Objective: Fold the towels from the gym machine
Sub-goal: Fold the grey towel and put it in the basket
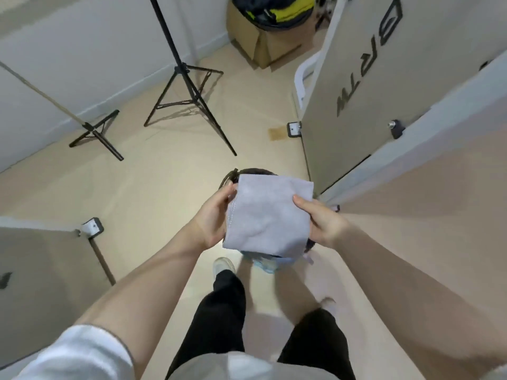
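A pale grey towel (267, 215), folded into a small square, hangs in the air in front of me. My left hand (214, 219) grips its left edge and my right hand (322, 219) grips its right edge. Below the towel a dark round basket (230, 176) stands on the floor, mostly hidden by the cloth. A bit of light blue cloth (264, 263) shows under the towel's lower edge.
A grey gym machine panel (356, 100) with dark lettering rises at the right. Another grey panel (41, 270) is at the left. Two black tripod stands (189, 97) (94, 133) sit on the beige floor, and a cardboard box (263, 42) holds a dark bag at the back.
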### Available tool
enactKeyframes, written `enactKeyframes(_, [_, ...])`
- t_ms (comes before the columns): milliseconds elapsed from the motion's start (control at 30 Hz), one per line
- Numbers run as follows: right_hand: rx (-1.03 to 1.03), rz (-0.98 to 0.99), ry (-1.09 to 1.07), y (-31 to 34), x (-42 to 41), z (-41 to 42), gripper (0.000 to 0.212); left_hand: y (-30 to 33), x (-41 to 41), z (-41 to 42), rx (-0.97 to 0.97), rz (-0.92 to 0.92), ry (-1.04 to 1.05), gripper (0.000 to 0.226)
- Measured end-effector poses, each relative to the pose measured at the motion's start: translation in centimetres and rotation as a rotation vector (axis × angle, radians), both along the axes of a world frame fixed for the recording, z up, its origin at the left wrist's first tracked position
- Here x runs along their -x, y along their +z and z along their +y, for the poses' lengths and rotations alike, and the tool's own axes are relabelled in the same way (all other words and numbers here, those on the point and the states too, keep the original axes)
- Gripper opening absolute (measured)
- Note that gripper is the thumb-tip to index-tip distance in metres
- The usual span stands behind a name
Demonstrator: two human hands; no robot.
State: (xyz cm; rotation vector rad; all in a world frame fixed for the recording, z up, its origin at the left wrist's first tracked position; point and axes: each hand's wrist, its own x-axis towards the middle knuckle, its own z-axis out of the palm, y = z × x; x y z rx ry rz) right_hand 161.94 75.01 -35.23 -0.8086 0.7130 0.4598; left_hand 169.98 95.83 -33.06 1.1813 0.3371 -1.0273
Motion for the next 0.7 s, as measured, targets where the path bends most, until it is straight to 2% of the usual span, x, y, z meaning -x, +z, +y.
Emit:
enactKeyframes(67, [-0.002, 0.054, -0.087, -2.1, -1.1, 1.3, 0.041, -2.0, -2.4, 0.6, -0.112, -0.015, -0.229, 0.038])
enactKeyframes(133, [-0.002, 0.088, -0.158, -4.2, -1.9, 2.3, 0.042, -4.5, -4.2, 0.3, -0.259, -0.07, -0.322, 0.055])
enactKeyframes(167, [-0.003, 0.107, -0.201, -5.3, -2.2, 2.7, 0.039, -5.8, -5.0, -0.1, -0.344, -0.126, -0.34, 0.062])
enactKeyframes(267, [0.047, 0.17, -0.297, -9.0, -3.0, 3.4, 0.032, -9.7, -7.3, -2.2, -0.526, -0.394, -0.476, 0.058])
enactKeyframes(300, [0.104, 0.189, -0.294, -9.9, -3.2, 3.7, 0.03, -10.8, -7.8, -2.8, -0.54, -0.473, -0.506, 0.059])
enactKeyframes(367, [0.271, 0.265, -0.281, -12.6, -3.5, 3.9, 0.022, -13.4, -8.7, -4.6, -0.517, -0.516, -0.56, 0.067])
enactKeyframes(433, [0.438, 0.352, -0.232, -14.8, -3.6, 3.9, 0.018, -15.9, -8.7, -5.5, -0.479, -0.565, -0.706, 0.079])
enactKeyframes(500, [0.541, 0.42, -0.134, -16.7, -3.3, 3.9, 0.034, -18.1, -8.2, -5.5, -0.452, -0.679, -0.834, 0.084])
enactKeyframes(533, [0.573, 0.438, -0.068, -17.4, -3.1, 3.9, 0.038, -18.9, -8.0, -5.0, -0.519, -0.746, -0.896, 0.081])
enactKeyframes(633, [0.673, 0.426, 0.025, -18.1, -2.9, 4.2, 0.023, -19.7, -7.1, -3.6, -0.894, -1.01, -1.159, 0.061])
enactKeyframes(700, [0.752, 0.376, 0.057, -18.0, -3.1, 4.2, 0.019, -19.6, -6.1, -3.1, -1.044, -1.051, -1.204, 0.059])
